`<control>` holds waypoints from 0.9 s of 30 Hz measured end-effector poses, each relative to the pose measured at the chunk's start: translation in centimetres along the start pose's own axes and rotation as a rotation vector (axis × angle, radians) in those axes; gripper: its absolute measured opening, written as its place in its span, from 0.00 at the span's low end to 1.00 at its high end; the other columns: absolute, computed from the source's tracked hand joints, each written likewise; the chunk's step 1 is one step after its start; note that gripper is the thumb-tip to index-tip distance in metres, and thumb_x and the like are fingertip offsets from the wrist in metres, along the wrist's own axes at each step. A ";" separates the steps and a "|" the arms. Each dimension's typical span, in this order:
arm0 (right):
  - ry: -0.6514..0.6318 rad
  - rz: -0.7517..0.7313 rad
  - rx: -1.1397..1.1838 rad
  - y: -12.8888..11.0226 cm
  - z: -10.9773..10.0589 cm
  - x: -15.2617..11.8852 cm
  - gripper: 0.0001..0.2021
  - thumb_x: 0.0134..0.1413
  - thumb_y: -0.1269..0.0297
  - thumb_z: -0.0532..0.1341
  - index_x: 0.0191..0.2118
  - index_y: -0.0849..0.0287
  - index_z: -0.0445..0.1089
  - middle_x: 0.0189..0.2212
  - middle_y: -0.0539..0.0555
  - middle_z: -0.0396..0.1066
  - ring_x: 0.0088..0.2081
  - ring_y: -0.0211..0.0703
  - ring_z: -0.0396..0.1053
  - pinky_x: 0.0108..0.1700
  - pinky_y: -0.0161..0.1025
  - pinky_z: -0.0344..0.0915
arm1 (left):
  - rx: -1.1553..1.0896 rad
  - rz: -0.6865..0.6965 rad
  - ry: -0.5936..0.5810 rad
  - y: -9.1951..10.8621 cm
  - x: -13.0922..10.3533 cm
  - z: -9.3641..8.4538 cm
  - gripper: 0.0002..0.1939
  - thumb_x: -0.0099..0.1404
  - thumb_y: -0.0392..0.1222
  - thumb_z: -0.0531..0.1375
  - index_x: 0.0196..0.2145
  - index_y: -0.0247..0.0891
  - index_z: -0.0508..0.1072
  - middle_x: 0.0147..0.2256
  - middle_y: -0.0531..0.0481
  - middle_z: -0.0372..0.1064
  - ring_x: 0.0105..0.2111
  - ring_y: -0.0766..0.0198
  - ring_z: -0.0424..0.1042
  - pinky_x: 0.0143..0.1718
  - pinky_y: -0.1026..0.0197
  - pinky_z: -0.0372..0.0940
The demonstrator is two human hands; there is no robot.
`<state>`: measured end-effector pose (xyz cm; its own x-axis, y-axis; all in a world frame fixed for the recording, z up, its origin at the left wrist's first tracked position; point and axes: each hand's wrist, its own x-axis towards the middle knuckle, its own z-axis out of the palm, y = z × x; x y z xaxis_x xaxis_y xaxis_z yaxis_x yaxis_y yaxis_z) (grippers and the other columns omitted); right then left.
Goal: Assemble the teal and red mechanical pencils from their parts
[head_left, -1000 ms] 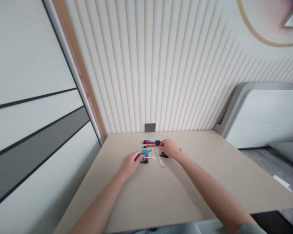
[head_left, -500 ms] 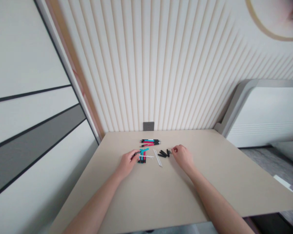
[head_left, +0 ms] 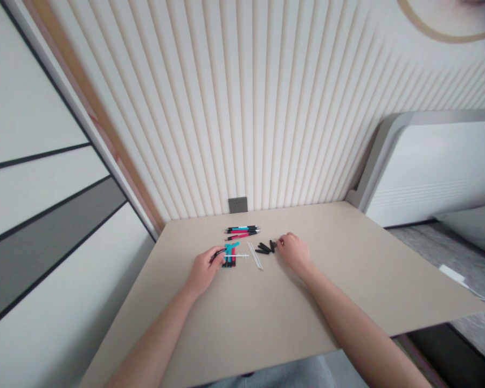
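My left hand [head_left: 204,268] is closed around a black-and-teal pen barrel [head_left: 233,245], its teal end pointing right. A thin white pen refill [head_left: 241,255] sticks out from the same fingers. Beneath them, several teal, red and black pen barrels [head_left: 233,262] lie side by side. My right hand [head_left: 294,250] rests at the right of a small pile of black pen parts [head_left: 262,249]. Its thumb and forefinger are pinched together, and what is between them is too small to make out. Between the hands, white refills [head_left: 255,256] lie slanted on the table.
Behind, several whole pens [head_left: 242,230] lie in a row on the beige table [head_left: 242,312]. A dark socket [head_left: 238,205] sits on the ribbed wall. A white cabinet [head_left: 64,269] stands at the left, and a pale headboard [head_left: 436,161] at the right.
The camera view has shifted, so the table and hands appear slightly farther left and tilted. Both hands keep nearly the same places among the pen parts.
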<state>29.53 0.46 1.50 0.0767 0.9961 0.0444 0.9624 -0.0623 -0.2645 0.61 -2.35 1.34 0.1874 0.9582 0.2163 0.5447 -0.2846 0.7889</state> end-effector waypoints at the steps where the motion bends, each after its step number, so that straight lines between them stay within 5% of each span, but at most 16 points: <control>1: -0.002 -0.032 0.022 0.1 -0.1 -0.1 0.16 0.63 0.61 0.49 0.40 0.58 0.75 0.41 0.59 0.71 0.39 0.43 0.70 0.37 0.34 0.59 | 0.001 -0.002 -0.001 -0.1 0.0 0.0 0.20 0.65 0.53 0.52 0.44 0.36 0.71 0.27 0.51 0.71 0.22 0.66 0.65 0.25 0.66 0.61; 9: -0.069 -0.438 0.144 0.4 -1.3 -1.6 0.14 0.61 0.64 0.54 0.50 0.53 0.71 0.43 0.54 0.69 0.43 0.40 0.68 0.47 0.33 0.57 | -0.023 -0.013 0.009 -0.3 -0.1 0.0 0.20 0.66 0.53 0.52 0.45 0.36 0.71 0.26 0.51 0.71 0.21 0.67 0.64 0.24 0.66 0.60; 17: -0.099 -0.456 0.051 -0.8 -0.6 -1.7 0.16 0.61 0.63 0.55 0.53 0.50 0.68 0.45 0.56 0.68 0.47 0.44 0.66 0.49 0.37 0.55 | -0.037 -0.004 0.029 0.2 -0.1 -0.1 0.20 0.64 0.53 0.52 0.44 0.35 0.72 0.26 0.51 0.71 0.20 0.67 0.63 0.23 0.66 0.60; 27: -0.040 -0.434 -0.043 -1.8 -0.6 -1.9 0.12 0.61 0.58 0.54 0.41 0.55 0.73 0.39 0.55 0.73 0.43 0.44 0.68 0.46 0.38 0.54 | -0.024 -0.005 0.027 -0.1 -0.1 0.0 0.20 0.65 0.53 0.52 0.45 0.36 0.72 0.26 0.51 0.71 0.21 0.67 0.64 0.24 0.67 0.60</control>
<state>27.76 -1.35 2.47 -0.3462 0.9323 0.1047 0.9133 0.3605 -0.1894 0.54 -2.43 1.27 0.1623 0.9600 0.2281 0.5254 -0.2798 0.8035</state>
